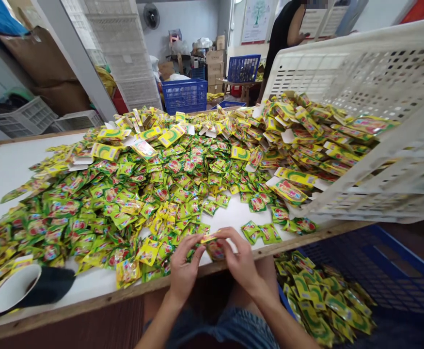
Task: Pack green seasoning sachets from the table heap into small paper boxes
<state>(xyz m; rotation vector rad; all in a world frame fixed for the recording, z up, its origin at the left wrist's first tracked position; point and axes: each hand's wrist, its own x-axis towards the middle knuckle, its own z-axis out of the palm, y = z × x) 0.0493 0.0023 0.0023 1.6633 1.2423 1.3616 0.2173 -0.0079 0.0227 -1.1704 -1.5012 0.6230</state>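
Note:
At the table's near edge, my left hand (185, 264) and my right hand (239, 259) meet around one small yellow carton (214, 248). The fingers of both are closed on it, thumbs toward me, and they cover its ends. Just right of my right hand lie a few green candy packets (261, 232). A big heap of green and yellow packets (182, 189) spreads beyond and to the left of my left hand. Yellow cartons with white flaps (171, 135) lie along the back of the heap.
A white perforated crate (364, 194) lies tipped at the right, cartons spilling from it. Below the table edge stands a blue crate (386, 264) holding filled packs (324, 300). A dark mug (48, 286) is at the near left. A person (282, 31) stands at the back.

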